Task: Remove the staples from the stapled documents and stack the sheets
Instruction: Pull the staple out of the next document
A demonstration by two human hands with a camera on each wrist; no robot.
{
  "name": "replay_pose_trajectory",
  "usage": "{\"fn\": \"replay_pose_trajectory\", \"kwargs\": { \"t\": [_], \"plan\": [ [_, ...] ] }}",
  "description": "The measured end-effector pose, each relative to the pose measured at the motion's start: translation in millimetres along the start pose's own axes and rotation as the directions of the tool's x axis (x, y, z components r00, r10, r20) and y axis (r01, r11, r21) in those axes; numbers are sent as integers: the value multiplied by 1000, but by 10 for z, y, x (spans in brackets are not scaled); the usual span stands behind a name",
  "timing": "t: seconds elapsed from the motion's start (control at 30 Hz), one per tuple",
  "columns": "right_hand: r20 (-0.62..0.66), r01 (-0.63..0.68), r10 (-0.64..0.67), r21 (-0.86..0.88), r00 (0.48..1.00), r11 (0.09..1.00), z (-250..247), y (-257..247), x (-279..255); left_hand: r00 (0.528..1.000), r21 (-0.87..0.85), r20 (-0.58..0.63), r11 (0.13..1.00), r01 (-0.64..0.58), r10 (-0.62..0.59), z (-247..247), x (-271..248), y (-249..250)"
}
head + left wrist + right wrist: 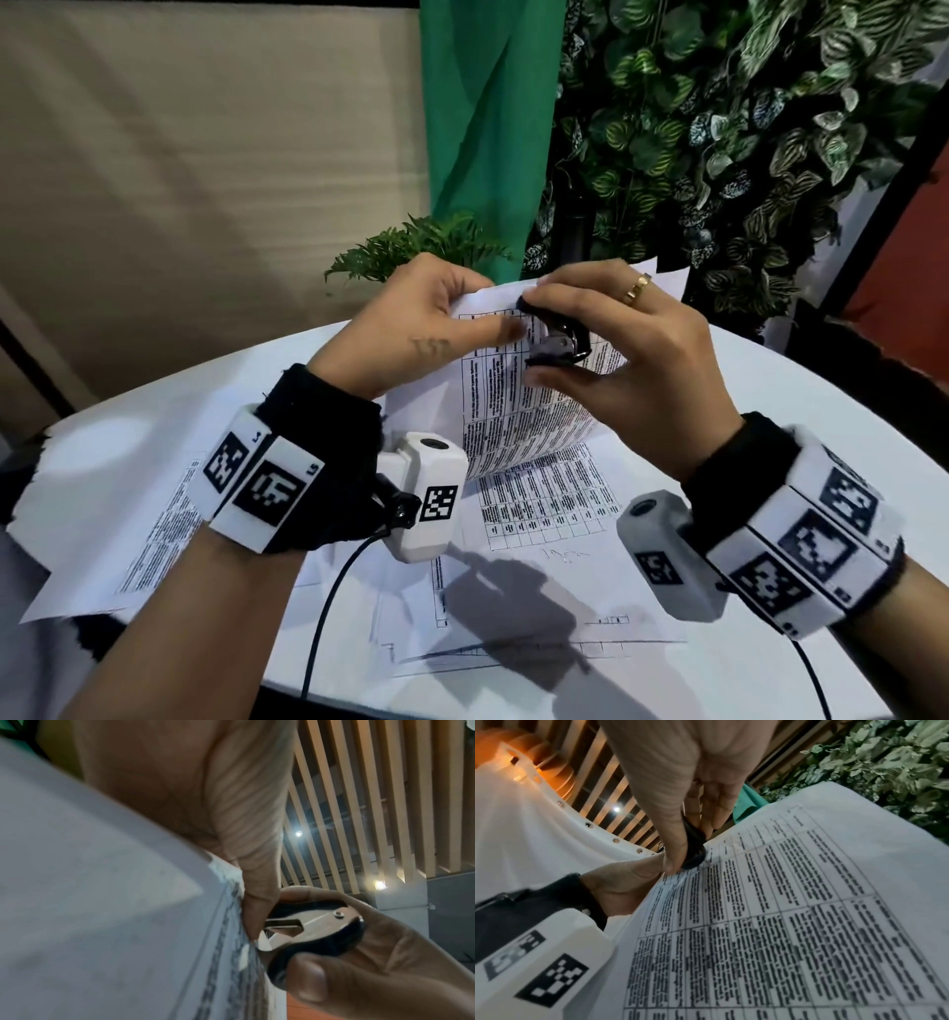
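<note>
Left hand (411,329) pinches the top-left corner of the stapled document (534,406), thumb on the printed face, fingers behind. Document is lifted off the counter (760,411), tilted up toward me, lower edge curling just above the sheets below.

Right hand (616,349) has its grip closed on a black staple remover (557,342): thumb under the lower grip pad, index finger over the upper one. From the left wrist view the remover (308,931) shows chrome claws with a rivet at the hinge, tips against the paper edge right next to my left thumb (257,902). Staple itself not resolvable: too small and blurred.

Document look: white paper, dense black table grid with small text in narrow columns, blank margin along the top. Right wrist view shows the page (782,923) bowed and the remover (693,847) at its top-left corner, touching the sheet. Cannot tell how many sheets are bound.

Loose sheets (539,565) lie flat on the counter under my hands, overlapping and skewed, same table print, with a handwritten scribble under one table. Another printed sheet (128,539) sits off to the left, partly over the counter edge.
</note>
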State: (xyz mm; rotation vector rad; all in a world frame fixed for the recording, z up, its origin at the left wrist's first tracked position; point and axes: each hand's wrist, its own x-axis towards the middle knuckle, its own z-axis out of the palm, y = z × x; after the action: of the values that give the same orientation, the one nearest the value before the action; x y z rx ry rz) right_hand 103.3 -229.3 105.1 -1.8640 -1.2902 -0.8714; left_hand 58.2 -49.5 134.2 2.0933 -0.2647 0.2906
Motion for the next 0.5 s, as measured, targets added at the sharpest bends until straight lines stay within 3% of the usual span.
{"fn": "replay_pose_trajectory", "kwargs": {
  "t": [0.27, 0.5],
  "plan": [
    [-10, 64, -65, -78, 998, 995, 15, -12, 44, 999, -33, -5, 999, -43, 43, 1, 20, -19],
    [14, 88, -88, -84, 996, 993, 25, 10, 61, 997, -59, 66, 998, -36, 39, -28, 1, -3]
  ]
}}
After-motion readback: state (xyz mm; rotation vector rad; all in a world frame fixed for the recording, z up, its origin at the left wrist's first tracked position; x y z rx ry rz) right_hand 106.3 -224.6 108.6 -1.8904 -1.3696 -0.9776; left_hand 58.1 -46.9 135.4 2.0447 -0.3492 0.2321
